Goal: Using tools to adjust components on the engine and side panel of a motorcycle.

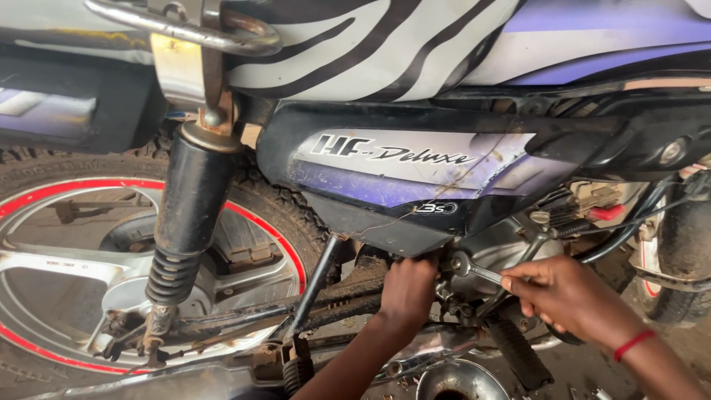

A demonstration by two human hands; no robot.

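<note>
- My right hand (pixel 564 290) is clenched round the handle of a slim, silver metal spanner (pixel 474 271), thumb on top.
- The spanner's long axis runs from my fingers leftward and slightly up; its ring end sits on a small grey bolt (pixel 457 263) just under the purple and silver side panel (pixel 415 174) of the motorcycle.
- My left hand (pixel 406 290) is curled in against the frame just left of that bolt, nearer to it than my right; whether it grips anything there, I cannot tell.
- Below my right hand the black ribbed rubber footrest (pixel 518 354) slopes down.
- Farther left stand the black rear shock absorber (pixel 185 215) and the red-rimmed rear wheel (pixel 67 259).
</note>
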